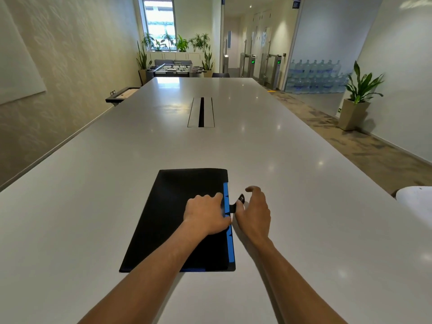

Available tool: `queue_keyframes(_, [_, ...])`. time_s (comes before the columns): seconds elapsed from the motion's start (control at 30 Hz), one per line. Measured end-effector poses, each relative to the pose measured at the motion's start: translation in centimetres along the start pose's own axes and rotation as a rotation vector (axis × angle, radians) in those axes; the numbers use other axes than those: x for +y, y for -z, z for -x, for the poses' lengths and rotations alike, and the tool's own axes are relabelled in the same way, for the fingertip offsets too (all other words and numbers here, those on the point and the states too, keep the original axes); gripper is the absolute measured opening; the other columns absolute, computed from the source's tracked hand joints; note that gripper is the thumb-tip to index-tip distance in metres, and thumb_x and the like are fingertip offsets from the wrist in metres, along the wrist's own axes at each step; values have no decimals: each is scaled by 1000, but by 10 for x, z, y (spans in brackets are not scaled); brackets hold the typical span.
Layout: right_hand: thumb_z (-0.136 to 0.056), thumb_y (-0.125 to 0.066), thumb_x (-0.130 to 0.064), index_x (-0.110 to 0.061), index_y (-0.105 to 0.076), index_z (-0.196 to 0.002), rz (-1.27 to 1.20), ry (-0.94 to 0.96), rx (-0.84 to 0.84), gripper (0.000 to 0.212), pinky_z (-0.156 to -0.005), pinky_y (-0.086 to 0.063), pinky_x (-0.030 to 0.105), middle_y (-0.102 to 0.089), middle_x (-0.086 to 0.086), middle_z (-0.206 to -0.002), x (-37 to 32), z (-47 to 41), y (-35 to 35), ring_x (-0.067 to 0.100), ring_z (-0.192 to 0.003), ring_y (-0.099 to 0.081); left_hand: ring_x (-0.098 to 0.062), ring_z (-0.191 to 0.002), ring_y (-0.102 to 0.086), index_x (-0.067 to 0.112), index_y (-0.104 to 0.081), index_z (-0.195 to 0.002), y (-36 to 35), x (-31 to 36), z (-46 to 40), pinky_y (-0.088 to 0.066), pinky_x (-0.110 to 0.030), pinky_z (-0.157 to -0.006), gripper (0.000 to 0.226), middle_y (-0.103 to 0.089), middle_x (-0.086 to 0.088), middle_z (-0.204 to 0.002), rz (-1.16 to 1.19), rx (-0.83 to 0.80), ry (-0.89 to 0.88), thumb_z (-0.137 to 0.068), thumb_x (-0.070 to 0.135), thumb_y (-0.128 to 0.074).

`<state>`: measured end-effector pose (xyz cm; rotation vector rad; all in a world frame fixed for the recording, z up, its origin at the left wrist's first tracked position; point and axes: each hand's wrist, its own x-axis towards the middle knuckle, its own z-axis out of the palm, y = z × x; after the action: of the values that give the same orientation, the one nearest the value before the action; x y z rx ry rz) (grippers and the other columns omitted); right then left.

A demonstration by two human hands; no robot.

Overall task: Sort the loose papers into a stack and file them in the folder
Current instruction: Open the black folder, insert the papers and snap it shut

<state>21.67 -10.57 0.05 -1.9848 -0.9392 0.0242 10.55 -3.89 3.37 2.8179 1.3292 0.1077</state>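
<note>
A black folder [173, 213] with blue inner edges lies closed and flat on the white table [93, 183], near its front edge. My left hand [207, 213] presses palm-down on the folder's right side, fingers at the blue edge. My right hand [253, 211] is just beside that edge, thumb and a finger pinching the small black snap strap [239, 201] that sticks out from the folder. No loose papers are visible.
A cable slot with grey flaps [201, 112] sits in the table's middle. A white rounded object [416, 202] shows at the right table edge. Potted plant [357, 97], stacked water bottles [315, 76] and a foosball table [174, 67] stand beyond.
</note>
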Motion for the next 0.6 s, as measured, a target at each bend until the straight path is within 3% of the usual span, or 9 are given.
queue_keyframes(0.07, [-89,-66,-19,-18,-48,-121,-48,16,-15,36,-59,-31,4,-58,5,-118,2,1,0,7,-86,-55,-16,-87,-59,27,-49,-130,-14,-7,0,-40,-31,-71,74,-60,-2,-111,6,27,-13,-76,77,-49])
queue_keyframes(0.13, [-89,-66,-23,-20,-50,-117,-70,40,-82,33,-59,-32,5,-58,4,-114,4,0,0,4,-84,-51,-11,-86,-52,29,-52,-128,-28,-18,2,-40,-30,-74,77,-54,2,-116,89,66,-56,-73,83,-45])
queue_keyframes(0.33, [-89,-62,-37,-25,-62,-111,45,264,-221,25,-73,-36,12,-61,-5,-113,8,4,-7,5,-96,-51,-6,-99,-57,31,-57,-123,-46,-44,6,-46,-25,-81,53,-54,12,-119,461,184,-70,-81,64,-58])
queue_keyframes(0.47, [-93,-57,-36,-23,-67,-115,143,368,-251,28,-88,-43,26,-66,-2,-115,12,5,-13,14,-106,-53,-11,-110,-55,35,-43,-137,-47,-42,8,-48,-32,-89,61,-49,10,-131,462,198,-87,-84,57,-61])
queue_keyframes(0.6, [-95,-53,-37,-23,-71,-111,192,426,-250,28,-90,-45,31,-69,0,-111,14,6,-16,16,-104,-57,-4,-100,-51,36,-57,-127,-49,-42,10,-42,-25,-83,43,-51,12,-124,379,225,-141,-88,56,-55])
